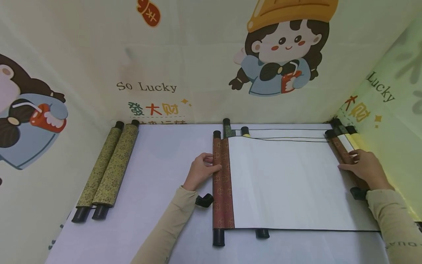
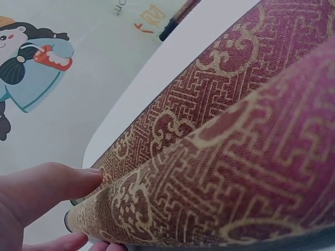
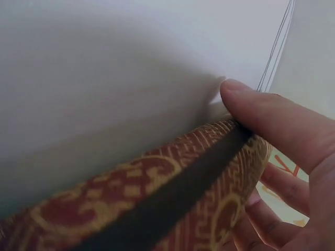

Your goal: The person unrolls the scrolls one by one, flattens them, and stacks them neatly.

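Observation:
A partly unrolled scroll lies on the table, its white paper (image 1: 287, 183) spread between two red-brown ends. My left hand (image 1: 199, 170) grips the patterned left roller (image 1: 217, 201), which has black knobs; in the left wrist view the thumb (image 2: 57, 183) lies along its near side and the other fingertips show below it. At the other end, my right hand (image 1: 367, 168) holds the right roll (image 1: 341, 150). The right wrist view shows that thumb (image 3: 272, 117) on the roll's upper edge, the fingers curling round the brocade (image 3: 104, 193), which a dark strip crosses.
Two yellow-green scrolls (image 1: 115, 165) lie side by side at the table's left. Other rolled ends (image 1: 226, 126) stick out behind the white paper, and a black knob (image 1: 262, 233) shows below its front edge. A printed cloth wall (image 1: 204, 62) bounds the table's back.

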The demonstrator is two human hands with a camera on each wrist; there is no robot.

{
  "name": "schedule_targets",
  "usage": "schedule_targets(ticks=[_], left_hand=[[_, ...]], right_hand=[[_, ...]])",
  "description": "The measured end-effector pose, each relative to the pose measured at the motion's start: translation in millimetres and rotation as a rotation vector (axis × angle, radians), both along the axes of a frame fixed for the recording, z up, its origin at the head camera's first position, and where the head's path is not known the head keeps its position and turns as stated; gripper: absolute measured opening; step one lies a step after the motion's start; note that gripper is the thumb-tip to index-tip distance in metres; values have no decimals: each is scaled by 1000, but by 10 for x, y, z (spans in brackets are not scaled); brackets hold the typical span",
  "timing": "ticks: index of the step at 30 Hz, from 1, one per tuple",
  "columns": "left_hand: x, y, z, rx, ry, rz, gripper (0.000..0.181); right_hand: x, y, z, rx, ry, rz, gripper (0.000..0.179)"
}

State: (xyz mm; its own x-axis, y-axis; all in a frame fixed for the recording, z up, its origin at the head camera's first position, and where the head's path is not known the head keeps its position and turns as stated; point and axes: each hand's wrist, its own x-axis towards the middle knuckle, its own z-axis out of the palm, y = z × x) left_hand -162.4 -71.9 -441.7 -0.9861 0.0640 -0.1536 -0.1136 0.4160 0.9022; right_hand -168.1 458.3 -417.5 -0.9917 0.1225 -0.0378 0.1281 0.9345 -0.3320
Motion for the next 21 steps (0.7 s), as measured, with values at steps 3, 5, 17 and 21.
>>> schedule_targets(ticks=[3,5,17,21], left_hand=[[-1,-6,6,-1,4,3,55],[-5,-12,2,-3,8,7,54],[9,-142,24,-1,9,34,52],[18,-204,31,-14,13,46,50]], right_hand=[[2,-8,-8,-6,-13,-6,64],[1,-9,-10,-13,-24,-13,66],[-55,-126,82,-28,-22,-13,64],[-77,-224,139,-20,0,-18,59]])
